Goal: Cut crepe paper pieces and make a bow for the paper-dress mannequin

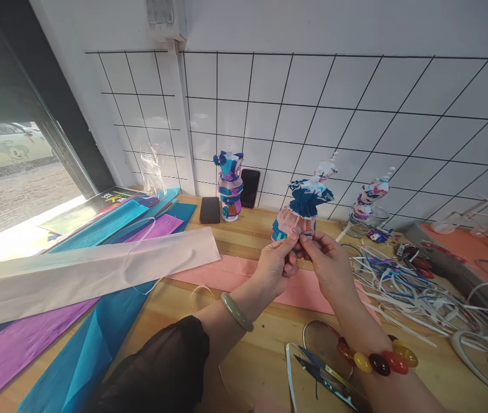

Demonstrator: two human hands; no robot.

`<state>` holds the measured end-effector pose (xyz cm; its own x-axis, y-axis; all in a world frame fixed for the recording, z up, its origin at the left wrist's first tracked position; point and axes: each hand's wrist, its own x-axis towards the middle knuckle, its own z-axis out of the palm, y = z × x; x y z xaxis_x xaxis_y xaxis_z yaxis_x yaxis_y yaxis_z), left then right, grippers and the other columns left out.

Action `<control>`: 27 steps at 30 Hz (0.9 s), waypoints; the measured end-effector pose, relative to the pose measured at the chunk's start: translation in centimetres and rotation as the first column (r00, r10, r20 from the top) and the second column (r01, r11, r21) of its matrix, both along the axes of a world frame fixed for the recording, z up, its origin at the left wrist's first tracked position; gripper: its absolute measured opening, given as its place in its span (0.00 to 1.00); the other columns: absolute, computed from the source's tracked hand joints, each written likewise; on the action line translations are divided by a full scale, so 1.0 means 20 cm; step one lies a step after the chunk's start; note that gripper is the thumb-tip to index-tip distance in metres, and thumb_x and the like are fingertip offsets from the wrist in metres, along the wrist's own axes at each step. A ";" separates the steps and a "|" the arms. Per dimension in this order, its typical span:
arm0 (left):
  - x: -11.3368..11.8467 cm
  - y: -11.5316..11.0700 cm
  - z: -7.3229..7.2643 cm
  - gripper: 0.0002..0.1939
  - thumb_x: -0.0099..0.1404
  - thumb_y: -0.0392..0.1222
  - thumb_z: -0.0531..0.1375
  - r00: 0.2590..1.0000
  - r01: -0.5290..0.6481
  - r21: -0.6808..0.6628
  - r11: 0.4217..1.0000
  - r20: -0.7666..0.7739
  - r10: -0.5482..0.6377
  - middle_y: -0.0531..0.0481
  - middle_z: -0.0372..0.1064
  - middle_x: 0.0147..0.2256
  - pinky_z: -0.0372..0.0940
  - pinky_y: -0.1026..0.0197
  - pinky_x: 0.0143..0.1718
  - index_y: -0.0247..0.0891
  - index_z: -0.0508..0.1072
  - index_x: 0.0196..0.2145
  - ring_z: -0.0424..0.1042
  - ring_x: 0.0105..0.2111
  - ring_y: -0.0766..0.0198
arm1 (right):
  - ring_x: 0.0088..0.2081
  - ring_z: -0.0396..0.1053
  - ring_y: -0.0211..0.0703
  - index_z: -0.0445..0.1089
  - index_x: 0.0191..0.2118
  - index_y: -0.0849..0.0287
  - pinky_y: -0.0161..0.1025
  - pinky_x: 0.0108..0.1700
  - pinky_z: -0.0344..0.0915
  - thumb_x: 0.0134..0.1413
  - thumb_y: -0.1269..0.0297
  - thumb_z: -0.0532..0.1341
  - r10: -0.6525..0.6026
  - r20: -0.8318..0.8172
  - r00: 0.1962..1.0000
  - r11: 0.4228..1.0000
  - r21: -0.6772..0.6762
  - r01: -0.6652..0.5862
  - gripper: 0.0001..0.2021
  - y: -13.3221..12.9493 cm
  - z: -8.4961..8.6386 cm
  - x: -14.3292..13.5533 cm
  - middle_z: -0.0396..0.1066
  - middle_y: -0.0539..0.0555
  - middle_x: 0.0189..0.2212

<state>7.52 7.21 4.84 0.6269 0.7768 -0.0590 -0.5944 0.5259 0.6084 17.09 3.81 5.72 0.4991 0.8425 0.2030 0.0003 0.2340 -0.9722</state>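
Note:
Near the middle of the table, my left hand (277,263) and my right hand (324,257) meet at a small figure (306,201) dressed in ruffled blue and pink crepe paper. Both hands have their fingertips pinched on its pink skirt, thumbs almost touching. The figure's white, patterned top leans to the right. A strip of pink crepe paper (235,274) lies flat beneath my forearms. A second dressed figure (230,186) stands upright at the back, and a third (369,199), in white and purple, leans at the right.
Crepe paper strips, among them a cream one (97,278), spread over the left side. Two phones, one lying flat (210,210), are near the wall. Scissors (323,376) lie in front; tangled strips (402,284) and an orange-topped box (463,252) are right.

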 end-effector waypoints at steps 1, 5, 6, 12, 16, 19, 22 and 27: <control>0.00 0.00 0.00 0.22 0.44 0.53 0.68 1.000 -0.001 0.006 1.000 0.007 0.001 0.58 0.54 0.12 0.35 0.71 0.13 0.33 0.64 0.21 0.47 0.12 0.79 | 0.21 0.64 0.34 0.71 0.30 0.57 0.34 0.25 0.62 0.38 0.57 0.68 0.006 -0.017 1.000 1.000 0.000 -0.006 0.12 0.00 0.00 0.00 0.69 0.46 0.20; 0.00 0.01 -0.01 0.21 0.46 0.52 0.67 1.000 -0.001 0.021 1.000 0.010 0.001 0.58 0.55 0.12 0.35 0.70 0.13 0.32 0.65 0.22 0.46 0.12 0.79 | 0.20 0.64 0.33 0.71 0.27 0.57 0.33 0.25 0.63 0.38 0.57 0.68 0.047 -0.093 0.995 0.999 -0.008 -0.048 0.11 -0.01 0.02 -0.02 0.69 0.47 0.20; 0.00 0.01 -0.01 0.21 0.46 0.52 0.67 1.000 -0.003 0.021 1.000 0.006 0.003 0.58 0.55 0.12 0.35 0.70 0.14 0.32 0.65 0.22 0.46 0.12 0.80 | 0.20 0.64 0.33 0.71 0.26 0.58 0.33 0.25 0.63 0.39 0.57 0.67 0.056 -0.107 0.993 0.998 -0.010 -0.057 0.11 -0.01 0.02 -0.02 0.69 0.47 0.20; 0.00 0.00 0.00 0.22 0.45 0.53 0.67 1.000 -0.011 0.011 1.000 0.003 0.011 0.59 0.55 0.12 0.35 0.70 0.14 0.33 0.63 0.21 0.45 0.11 0.80 | 0.21 0.65 0.34 0.70 0.25 0.58 0.34 0.25 0.63 0.39 0.54 0.66 0.055 -0.128 0.990 0.998 -0.019 -0.058 0.12 -0.01 0.02 -0.02 0.69 0.49 0.21; 0.00 0.00 0.00 0.22 0.45 0.53 0.68 1.000 -0.014 0.020 1.000 0.011 0.014 0.58 0.54 0.12 0.35 0.70 0.13 0.33 0.64 0.22 0.46 0.12 0.78 | 0.21 0.63 0.33 0.71 0.27 0.58 0.33 0.25 0.62 0.37 0.56 0.68 0.016 -0.101 0.995 1.000 -0.015 -0.017 0.12 -0.01 0.01 -0.02 0.68 0.47 0.21; 0.01 0.00 0.00 0.22 0.45 0.54 0.67 1.000 -0.017 0.019 1.000 0.000 0.017 0.58 0.54 0.12 0.35 0.70 0.13 0.33 0.64 0.21 0.46 0.12 0.79 | 0.21 0.63 0.33 0.71 0.28 0.57 0.32 0.25 0.61 0.37 0.57 0.69 -0.004 -0.101 0.995 1.000 -0.002 0.004 0.12 0.00 0.01 -0.02 0.68 0.46 0.20; 0.01 -0.01 0.00 0.22 0.44 0.54 0.67 1.000 -0.024 0.007 1.000 -0.009 0.025 0.58 0.54 0.11 0.35 0.70 0.13 0.32 0.65 0.21 0.46 0.12 0.79 | 0.21 0.63 0.32 0.71 0.28 0.57 0.32 0.24 0.61 0.37 0.58 0.69 -0.004 -0.112 0.994 1.000 0.003 0.004 0.12 0.00 0.01 -0.02 0.68 0.46 0.20; 0.00 -0.01 0.00 0.21 0.45 0.52 0.67 1.000 -0.005 0.004 1.000 0.011 0.005 0.58 0.55 0.12 0.36 0.70 0.13 0.32 0.65 0.22 0.47 0.12 0.79 | 0.20 0.63 0.32 0.70 0.27 0.57 0.32 0.24 0.62 0.36 0.58 0.69 0.040 -0.168 0.985 0.999 -0.008 -0.042 0.12 -0.01 0.01 -0.02 0.69 0.46 0.20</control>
<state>7.59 7.10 4.75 0.6239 0.7799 -0.0492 -0.6033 0.5208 0.6040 16.73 3.70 5.89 0.4901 0.8648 0.1092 -0.1725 0.2191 -0.9603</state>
